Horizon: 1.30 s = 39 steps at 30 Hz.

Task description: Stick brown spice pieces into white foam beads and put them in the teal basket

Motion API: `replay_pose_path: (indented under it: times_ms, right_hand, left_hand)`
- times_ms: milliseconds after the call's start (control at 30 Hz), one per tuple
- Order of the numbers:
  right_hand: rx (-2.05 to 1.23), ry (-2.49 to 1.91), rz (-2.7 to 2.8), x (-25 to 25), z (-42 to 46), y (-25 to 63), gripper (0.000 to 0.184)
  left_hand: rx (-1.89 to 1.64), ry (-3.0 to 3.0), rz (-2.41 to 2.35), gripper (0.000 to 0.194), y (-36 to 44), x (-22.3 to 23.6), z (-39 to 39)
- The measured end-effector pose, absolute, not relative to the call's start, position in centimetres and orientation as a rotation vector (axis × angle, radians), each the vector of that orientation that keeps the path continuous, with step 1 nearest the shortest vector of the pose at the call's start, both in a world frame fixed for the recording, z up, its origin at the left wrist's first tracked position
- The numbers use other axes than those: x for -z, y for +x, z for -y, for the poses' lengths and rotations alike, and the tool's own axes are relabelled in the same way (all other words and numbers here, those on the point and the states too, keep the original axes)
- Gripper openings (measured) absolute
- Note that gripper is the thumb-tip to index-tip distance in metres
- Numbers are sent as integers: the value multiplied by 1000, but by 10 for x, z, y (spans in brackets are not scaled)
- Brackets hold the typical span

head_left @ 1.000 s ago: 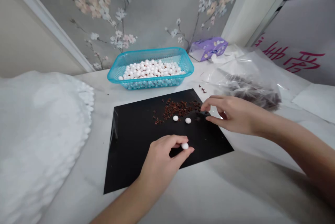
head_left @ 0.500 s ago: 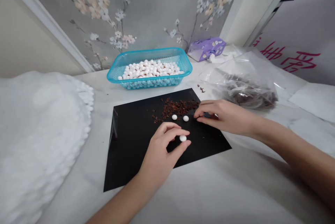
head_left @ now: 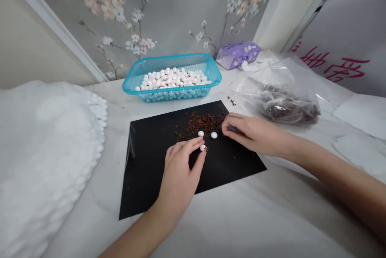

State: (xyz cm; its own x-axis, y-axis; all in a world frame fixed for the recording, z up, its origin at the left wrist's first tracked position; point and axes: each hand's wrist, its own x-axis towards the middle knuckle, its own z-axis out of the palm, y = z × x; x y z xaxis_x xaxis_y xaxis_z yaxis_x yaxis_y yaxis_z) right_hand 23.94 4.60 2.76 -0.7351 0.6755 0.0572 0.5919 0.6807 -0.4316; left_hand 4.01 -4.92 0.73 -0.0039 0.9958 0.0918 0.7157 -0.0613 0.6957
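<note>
Between the thumb and fingers of my left hand is a small white ball; a brown star-like piece shows on its right side. My right hand is closed in a pinch at the right side of a black mat. What its fingertips hold, if anything, is hidden; a bit of something greyish shows under the curled fingers. Two more white balls lie on the mat between my hands, one near my left fingertips and one further right. Behind them spreads a pile of small brown pieces.
At the back stands a blue plastic basket of many white balls, some with brown bits. A clear bag of dark brown pieces lies right, before a purple tissue pack. White cloth with a pompom edge covers the left side.
My left hand has moved left and slightly away from me with the white ball, whose brown piece now shows. My right hand has shifted slightly left, its fingertips drawn together.
</note>
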Motion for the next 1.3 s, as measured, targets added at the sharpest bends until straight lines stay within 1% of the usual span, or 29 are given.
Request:
replay_pose_path:
  times_ms: [100, 167, 233, 533, 633, 767, 800, 967, 1200, 1300]
  right_hand:
    - [-607, -942, 2584, -25, -41, 234, 12]
    - [-637, -902, 2601, -23, -37, 231, 13]
    - [-641, -902, 2651, -21, -34, 228, 14]
    - [-542, -904, 2687, -16, -32, 226, 18]
    - [-691, -829, 2574, -18, -29, 225, 13]
    - [-985, -713, 2372, -25, -20, 220, 9]
    - [-1039, -700, 2345, -27, -17, 218, 9]
    - [-1213, -713, 2290, -31, -11, 214, 11]
    - [-1608, -812, 2078, -31, -12, 216, 17]
    - [-1670, -873, 1976, -30, -13, 217, 20]
  left_hand:
    - [-821, 1830, -1766, 26, 41, -7, 50]
    - [-862, 1790, -1766, 31, 42, -6, 50]
    - [-925, 1734, -1756, 33, 42, -5, 50]
    - [-1030, 1624, -1692, 14, 42, -8, 50]
    - [-1068, 1612, -1670, 14, 43, -10, 50]
    - [-1098, 1588, -1556, 28, 43, -9, 51]
    - [-1095, 1597, -1512, 29, 42, -9, 51]
    - [-1123, 1628, -1414, 16, 41, -9, 51]
    - [-1156, 1380, -1378, 12, 42, -11, 50]
    - [-1167, 1292, -1368, 10, 43, -11, 49]
